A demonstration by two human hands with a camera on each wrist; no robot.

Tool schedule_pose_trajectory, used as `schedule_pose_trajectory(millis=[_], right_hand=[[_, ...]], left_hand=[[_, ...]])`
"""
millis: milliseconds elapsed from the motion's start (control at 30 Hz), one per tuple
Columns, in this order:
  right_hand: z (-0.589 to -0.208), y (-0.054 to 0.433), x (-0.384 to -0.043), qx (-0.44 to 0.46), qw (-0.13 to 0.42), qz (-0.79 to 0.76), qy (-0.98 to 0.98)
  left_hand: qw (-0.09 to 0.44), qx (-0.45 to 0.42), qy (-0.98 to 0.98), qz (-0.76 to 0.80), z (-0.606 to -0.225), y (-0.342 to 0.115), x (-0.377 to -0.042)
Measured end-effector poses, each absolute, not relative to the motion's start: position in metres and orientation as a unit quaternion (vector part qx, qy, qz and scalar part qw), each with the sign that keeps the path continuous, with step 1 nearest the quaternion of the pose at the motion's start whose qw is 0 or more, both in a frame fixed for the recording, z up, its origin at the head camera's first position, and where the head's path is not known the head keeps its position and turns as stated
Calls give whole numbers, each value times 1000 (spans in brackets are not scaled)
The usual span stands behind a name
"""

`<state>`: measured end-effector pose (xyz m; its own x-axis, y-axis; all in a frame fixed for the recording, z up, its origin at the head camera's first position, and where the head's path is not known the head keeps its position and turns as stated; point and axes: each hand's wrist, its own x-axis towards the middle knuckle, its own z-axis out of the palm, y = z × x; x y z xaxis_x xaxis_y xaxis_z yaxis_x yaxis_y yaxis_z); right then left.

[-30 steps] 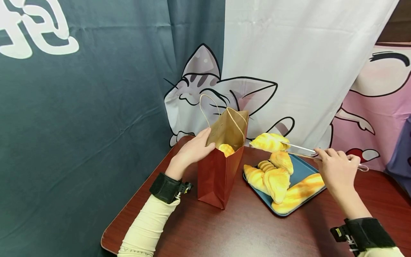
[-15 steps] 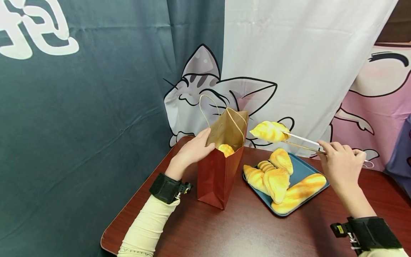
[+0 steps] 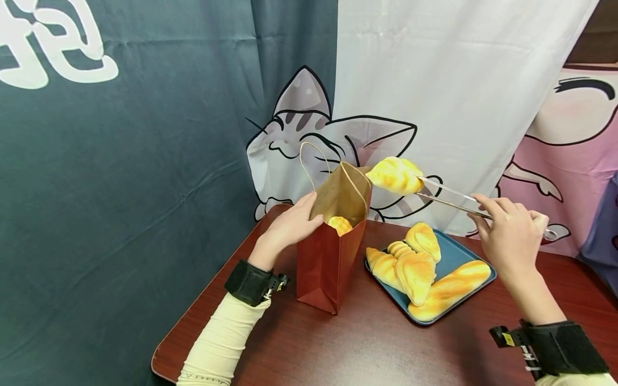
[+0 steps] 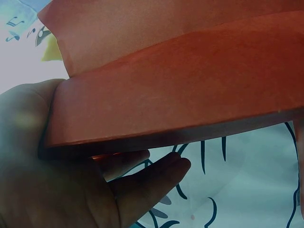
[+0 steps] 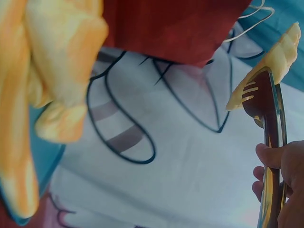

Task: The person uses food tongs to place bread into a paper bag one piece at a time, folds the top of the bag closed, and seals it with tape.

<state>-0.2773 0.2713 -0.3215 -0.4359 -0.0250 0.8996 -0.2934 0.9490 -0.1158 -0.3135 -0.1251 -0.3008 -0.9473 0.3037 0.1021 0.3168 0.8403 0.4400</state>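
Grips the red paper bag (image 3: 319, 268) at its rim with the half-closed left hand (image 3: 292, 224), seemingly to steady it and hold its mouth wide. Grasps metal tongs (image 5: 271, 128) with the curled right hand (image 3: 514, 236), pinching a ridged bread roll (image 3: 396, 176) aloft near the bag, likely to spare it finger contact. See, on the worktop (image 3: 376, 348) alongside, apparently for easy reach, a blue tray (image 3: 454, 246) of breads.

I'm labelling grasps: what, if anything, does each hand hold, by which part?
The right hand holds tongs by their arms, bread clamped in them; the left hand, the red bag by its top edge.
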Motion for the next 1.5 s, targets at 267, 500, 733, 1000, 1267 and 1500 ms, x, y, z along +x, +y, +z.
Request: schedule_pose_trajectory(millis=[267,500,733,1000,1267,1500], right_hand=[[-300,241,-269,129,526,174,-822],[-288,216,-264,155,527,192,-813],[-282,192,-262,178,518,208,-811],[-288,175,-265,192,489,202,-827],[-300,171,-270,193,467,194,-841],[-313,183,-277,159,456,181,-857]], left_hand=[[15,-162,-959,-232,-301,-125,-313],[13,-164,-960,-227,-301,-124,-314],[14,-179,-952,-247,-301,-126,-312],[40,-216,-932,-288,-302,-127,-314],[49,-217,-928,-298,-304,-128,-313],[29,-180,-947,-264,-303,-128,-312]])
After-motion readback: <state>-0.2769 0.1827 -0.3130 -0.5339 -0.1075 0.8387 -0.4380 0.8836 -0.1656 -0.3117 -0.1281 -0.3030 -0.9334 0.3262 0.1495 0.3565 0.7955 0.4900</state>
